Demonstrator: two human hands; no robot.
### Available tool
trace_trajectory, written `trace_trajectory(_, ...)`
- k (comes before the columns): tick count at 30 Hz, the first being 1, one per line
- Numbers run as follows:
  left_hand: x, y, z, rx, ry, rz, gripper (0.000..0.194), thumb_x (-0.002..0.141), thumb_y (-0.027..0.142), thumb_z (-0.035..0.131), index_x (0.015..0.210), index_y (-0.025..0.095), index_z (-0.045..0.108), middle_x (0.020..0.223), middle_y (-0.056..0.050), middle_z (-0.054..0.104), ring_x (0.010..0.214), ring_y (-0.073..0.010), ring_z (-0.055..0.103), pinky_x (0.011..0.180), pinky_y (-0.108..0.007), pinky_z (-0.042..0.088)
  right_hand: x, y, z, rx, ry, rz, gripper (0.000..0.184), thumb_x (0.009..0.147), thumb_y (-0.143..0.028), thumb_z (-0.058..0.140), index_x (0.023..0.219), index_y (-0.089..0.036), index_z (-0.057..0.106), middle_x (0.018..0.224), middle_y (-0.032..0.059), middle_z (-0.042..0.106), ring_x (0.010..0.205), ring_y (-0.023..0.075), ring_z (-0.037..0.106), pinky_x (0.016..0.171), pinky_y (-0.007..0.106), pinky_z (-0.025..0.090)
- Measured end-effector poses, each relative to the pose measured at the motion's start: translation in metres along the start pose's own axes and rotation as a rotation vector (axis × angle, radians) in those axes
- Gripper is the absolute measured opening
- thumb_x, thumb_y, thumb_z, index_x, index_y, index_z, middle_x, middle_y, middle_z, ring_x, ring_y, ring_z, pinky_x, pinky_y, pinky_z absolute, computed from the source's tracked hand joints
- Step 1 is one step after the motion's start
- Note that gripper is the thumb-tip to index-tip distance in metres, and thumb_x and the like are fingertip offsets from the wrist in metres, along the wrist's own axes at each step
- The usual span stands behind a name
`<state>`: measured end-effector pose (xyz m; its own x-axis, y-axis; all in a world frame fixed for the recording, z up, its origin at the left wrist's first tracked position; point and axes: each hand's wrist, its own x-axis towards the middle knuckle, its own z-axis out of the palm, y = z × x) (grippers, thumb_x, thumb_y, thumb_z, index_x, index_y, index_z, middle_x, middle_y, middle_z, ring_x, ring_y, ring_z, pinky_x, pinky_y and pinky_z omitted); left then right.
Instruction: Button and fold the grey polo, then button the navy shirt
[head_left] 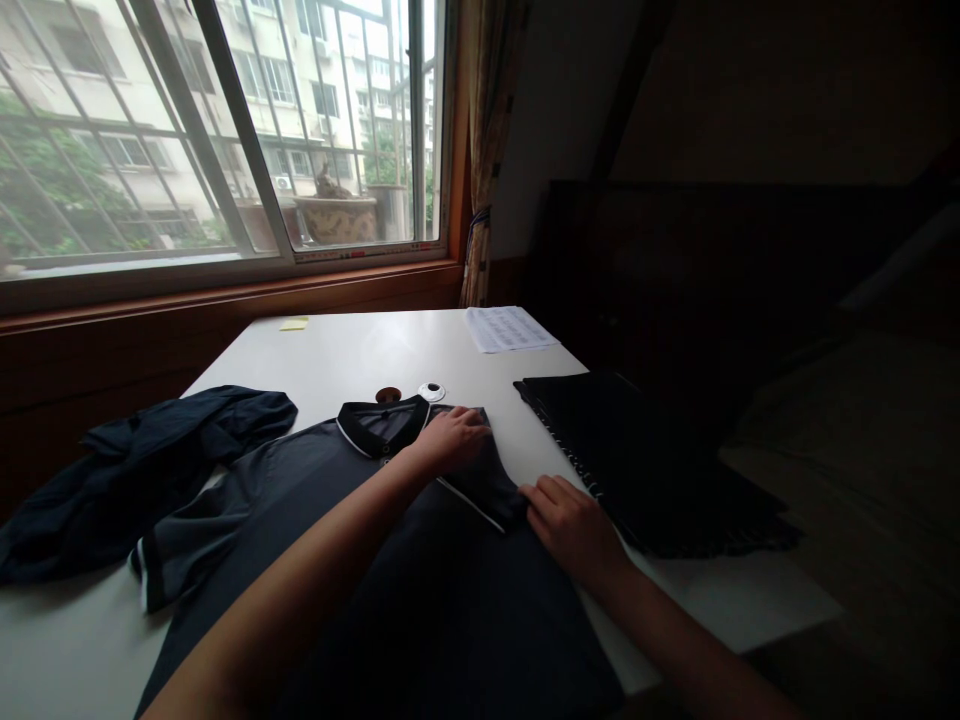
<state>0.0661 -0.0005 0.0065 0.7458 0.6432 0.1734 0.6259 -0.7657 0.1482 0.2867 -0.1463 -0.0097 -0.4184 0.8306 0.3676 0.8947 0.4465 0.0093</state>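
Note:
A dark polo shirt lies spread out with its collar towards the window. Black and white trim edges its collar and sleeves. My left hand is on the shoulder beside the collar, its fingers bent and closed on the cloth there. At the right sleeve, my right hand pinches the cuff edge between thumb and fingers. The sleeve on that side is drawn inward over the shirt's front, while the opposite sleeve lies stretched out to the left. My left forearm hides part of the shirt front.
The white table holds a crumpled dark garment on the left and a dark fringed cloth on the right. Printed sheets and a yellow note lie at the far edge. A round white piece sits beyond the collar.

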Motion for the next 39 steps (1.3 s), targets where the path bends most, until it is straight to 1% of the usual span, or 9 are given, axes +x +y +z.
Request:
trace_trajectory(3, 0.013, -0.003, 0.016, 0.032, -0.015, 0.063, 0.037, 0.101, 0.034, 0.045, 0.134, 0.028, 0.059, 0.146, -0.004, 0.054, 0.141, -0.0249, 0.041, 0.115, -0.041, 0.036, -0.002, 0.000, 0.000, 0.013, 0.007, -0.003, 0.021, 0.091, -0.007, 0.058, 0.106, -0.018, 0.067, 0.091, 0.0057, 0.063, 0.088, 0.0229, 0.060, 0.081, 0.035, 0.048)
trace_trajectory(7, 0.021, -0.011, 0.035, 0.055, -0.023, 0.021, 0.050, 0.105, 0.042, 0.034, 0.150, 0.023, 0.042, 0.159, -0.007, 0.037, 0.149, -0.0291, 0.029, 0.119, -0.053, 0.025, -0.009, 0.004, 0.001, 0.056, -0.016, -0.068, 0.024, 0.090, -0.005, 0.056, 0.107, -0.018, 0.067, 0.093, 0.0064, 0.062, 0.091, 0.0225, 0.059, 0.084, 0.035, 0.049)
trace_trajectory(10, 0.023, -0.014, 0.041, 0.056, -0.044, 0.000, 0.054, 0.106, 0.046, 0.028, 0.154, 0.023, 0.034, 0.163, -0.007, 0.029, 0.152, -0.0281, 0.023, 0.121, -0.054, 0.020, -0.012, 0.010, -0.004, 0.121, -0.054, -0.111, 0.025, 0.090, -0.005, 0.054, 0.106, -0.019, 0.067, 0.094, 0.0068, 0.062, 0.092, 0.0228, 0.058, 0.084, 0.035, 0.049)
trace_trajectory(15, 0.025, -0.016, 0.041, 0.045, -0.086, -0.008, 0.056, 0.106, 0.047, 0.027, 0.156, 0.023, 0.029, 0.165, -0.006, 0.022, 0.153, -0.0277, 0.018, 0.122, -0.055, 0.017, -0.005, 0.009, -0.020, 0.207, -0.061, -0.131, 0.022, 0.090, -0.010, 0.054, 0.102, -0.021, 0.068, 0.093, 0.0077, 0.063, 0.092, 0.0246, 0.058, 0.086, 0.041, 0.051)
trace_trajectory(18, 0.026, -0.015, 0.038, 0.037, -0.113, -0.003, 0.056, 0.106, 0.046, 0.028, 0.157, 0.022, 0.028, 0.165, -0.007, 0.021, 0.153, -0.0292, 0.017, 0.121, -0.057, 0.018, 0.002, -0.004, -0.022, 0.281, -0.023, -0.156, 0.029, 0.091, -0.014, 0.057, 0.117, -0.022, 0.065, 0.109, 0.0100, 0.065, 0.101, 0.0257, 0.060, 0.092, 0.043, 0.052)
trace_trajectory(21, 0.026, -0.015, 0.035, 0.034, -0.124, 0.001, 0.056, 0.106, 0.045, 0.029, 0.157, 0.024, 0.027, 0.165, -0.007, 0.020, 0.153, -0.0293, 0.016, 0.121, -0.056, 0.018, 0.009, -0.017, -0.018, 0.329, -0.067, -0.192, 0.034, 0.090, -0.018, 0.064, 0.124, -0.022, 0.062, 0.117, 0.0104, 0.065, 0.107, 0.0257, 0.060, 0.094, 0.042, 0.052)
trace_trajectory(25, 0.024, -0.014, 0.034, 0.031, -0.123, 0.005, 0.056, 0.106, 0.046, 0.028, 0.158, 0.023, 0.025, 0.165, -0.007, 0.019, 0.154, -0.0294, 0.014, 0.122, -0.057, 0.016, 0.013, -0.024, -0.017, 0.302, -0.164, -0.178, 0.022, 0.088, -0.020, 0.069, 0.110, -0.021, 0.066, 0.103, 0.0073, 0.065, 0.099, 0.0235, 0.061, 0.087, 0.036, 0.053)
trace_trajectory(31, 0.025, -0.015, 0.036, 0.025, -0.126, -0.007, 0.056, 0.106, 0.045, 0.030, 0.158, 0.024, 0.025, 0.165, -0.007, 0.019, 0.154, -0.0299, 0.014, 0.121, -0.059, 0.016, 0.022, -0.021, -0.020, 0.267, -0.236, -0.203, 0.012, 0.084, -0.013, 0.068, 0.093, -0.019, 0.065, 0.096, 0.0046, 0.063, 0.089, 0.0191, 0.060, 0.079, 0.030, 0.050)
trace_trajectory(39, 0.025, -0.015, 0.035, 0.007, -0.112, -0.005, 0.057, 0.106, 0.046, 0.031, 0.158, 0.024, 0.024, 0.165, -0.007, 0.018, 0.154, -0.0289, 0.014, 0.122, -0.056, 0.016, 0.036, -0.027, -0.022, 0.220, -0.182, -0.250, 0.009, 0.081, -0.011, 0.063, 0.085, -0.019, 0.063, 0.089, 0.0040, 0.062, 0.084, 0.0192, 0.057, 0.075, 0.030, 0.046)
